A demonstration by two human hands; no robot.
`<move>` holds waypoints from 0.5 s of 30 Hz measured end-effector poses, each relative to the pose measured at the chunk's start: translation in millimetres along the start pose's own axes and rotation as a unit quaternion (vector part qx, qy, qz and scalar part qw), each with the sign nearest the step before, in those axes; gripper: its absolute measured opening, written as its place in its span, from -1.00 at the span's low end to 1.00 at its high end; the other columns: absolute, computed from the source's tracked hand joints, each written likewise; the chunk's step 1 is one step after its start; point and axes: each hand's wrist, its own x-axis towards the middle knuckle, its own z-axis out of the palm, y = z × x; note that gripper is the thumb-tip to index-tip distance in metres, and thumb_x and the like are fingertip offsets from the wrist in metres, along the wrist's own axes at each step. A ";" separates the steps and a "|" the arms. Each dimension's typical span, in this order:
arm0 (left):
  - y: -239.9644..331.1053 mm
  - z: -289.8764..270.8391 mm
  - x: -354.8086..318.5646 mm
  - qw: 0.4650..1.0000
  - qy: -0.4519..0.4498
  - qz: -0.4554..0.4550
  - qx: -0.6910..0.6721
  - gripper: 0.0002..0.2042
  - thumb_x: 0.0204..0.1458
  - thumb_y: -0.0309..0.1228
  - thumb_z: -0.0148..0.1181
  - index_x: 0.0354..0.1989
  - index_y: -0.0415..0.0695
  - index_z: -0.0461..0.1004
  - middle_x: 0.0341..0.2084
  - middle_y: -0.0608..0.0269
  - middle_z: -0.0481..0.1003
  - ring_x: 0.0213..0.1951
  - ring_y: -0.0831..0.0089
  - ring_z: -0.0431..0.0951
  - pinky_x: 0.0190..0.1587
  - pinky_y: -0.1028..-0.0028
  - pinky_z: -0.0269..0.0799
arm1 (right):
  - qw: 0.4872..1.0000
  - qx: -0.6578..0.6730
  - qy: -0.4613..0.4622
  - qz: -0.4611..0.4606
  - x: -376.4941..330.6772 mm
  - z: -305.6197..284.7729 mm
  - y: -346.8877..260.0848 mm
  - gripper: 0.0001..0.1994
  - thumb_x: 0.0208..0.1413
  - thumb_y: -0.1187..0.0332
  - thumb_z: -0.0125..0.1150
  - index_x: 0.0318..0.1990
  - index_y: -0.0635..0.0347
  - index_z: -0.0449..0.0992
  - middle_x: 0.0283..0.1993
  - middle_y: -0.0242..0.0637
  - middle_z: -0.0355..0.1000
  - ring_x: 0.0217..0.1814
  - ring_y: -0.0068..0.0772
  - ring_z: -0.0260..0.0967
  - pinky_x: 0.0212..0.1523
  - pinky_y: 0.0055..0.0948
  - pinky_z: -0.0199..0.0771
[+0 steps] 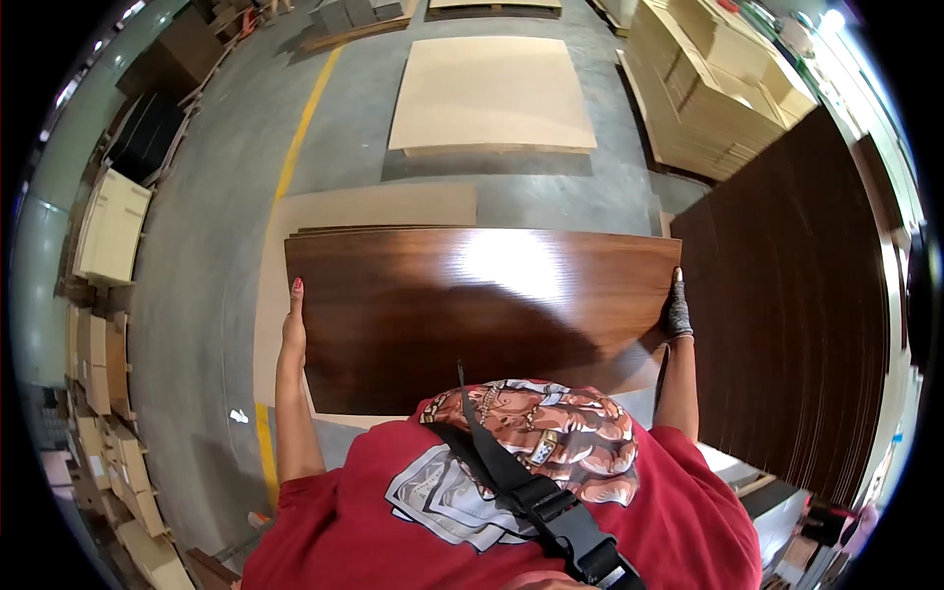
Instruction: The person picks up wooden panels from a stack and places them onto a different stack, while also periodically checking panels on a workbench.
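A glossy dark brown wood-grain panel (442, 315) lies across in front of my body, with a bright reflection near its far edge. My left hand (296, 315), bare with red nails, grips the left end, its thumb along the edge and the other fingers hidden. At the opposite end my right hand (678, 307), in a grey glove, holds the panel the same way; its fingers are mostly out of sight. Thin edges of other boards show just behind the panel's far left edge. Beneath is a pale flat sheet (393, 204) on the floor.
A tall stack of dark brown panels (787, 305) stands close on my right. Ahead lies a low stack of pale boards (492, 93); pale wooden parts (718, 84) are piled at the far right. A yellow floor line (307, 123) and cartons (96, 364) are on the left.
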 end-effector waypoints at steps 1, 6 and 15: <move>-0.1 0.1 -6.0 1.000 0.005 -0.005 -0.005 -0.10 -0.01 0.36 -0.28 0.35 -0.10 -0.16 0.36 0.24 -0.17 0.36 0.34 -0.21 0.33 0.36 -0.32 | 0.999 -0.029 0.019 -0.004 7.3 4.3 -4.0 -0.17 0.03 -0.29 -0.05 0.25 0.25 0.16 0.24 -0.23 0.16 0.26 -0.32 0.05 0.26 -0.38 -0.02; 3.9 14.0 -30.2 0.999 0.040 -0.016 -0.030 -0.05 -0.07 0.39 -0.20 0.34 -0.13 -0.11 0.34 0.16 -0.11 0.35 0.29 -0.13 0.32 0.31 -0.23 | 0.994 -0.046 0.005 -0.103 56.3 1.7 4.2 -0.22 0.11 -0.21 -0.08 0.28 0.28 0.10 0.33 -0.30 0.04 0.37 -0.38 -0.12 0.34 -0.45 -0.22; 22.3 -17.4 -50.2 0.990 0.068 -0.121 -0.019 0.00 -0.14 0.40 -0.10 0.28 -0.25 0.05 0.24 0.01 0.13 0.26 0.21 0.11 0.25 0.34 0.00 | 0.990 -0.068 -0.077 0.101 21.2 60.4 -19.5 -0.15 0.02 -0.35 -0.15 0.29 0.14 0.13 0.33 -0.29 0.07 0.32 -0.23 -0.01 0.30 -0.25 -0.07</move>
